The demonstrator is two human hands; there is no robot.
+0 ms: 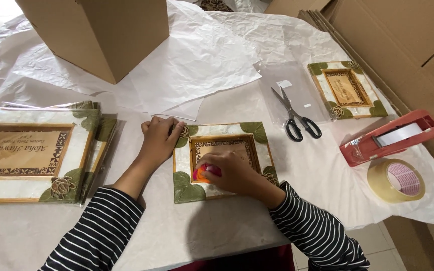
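The left hand [157,138] steadies the leaf-trimmed photo frame [223,159] at its top-left corner; the right hand [229,173] presses a pink-orange object [200,173] onto its lower-left; scissors [295,116] lie right of it.

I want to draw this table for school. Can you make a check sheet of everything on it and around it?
Surface: table covered in crinkled white paper.
Job's things: leaf-decorated picture frame lying flat; small pink-orange object pressed on it.
Clutter: scissors, red tape dispenser, tape roll, second frame, wrapped frames, clear bag.
Grippers: left hand steadies the frame's top-left corner; right hand holds the small object.
Cables: nothing seen.
Surroundings: cardboard box, flattened cartons, tiled floor.
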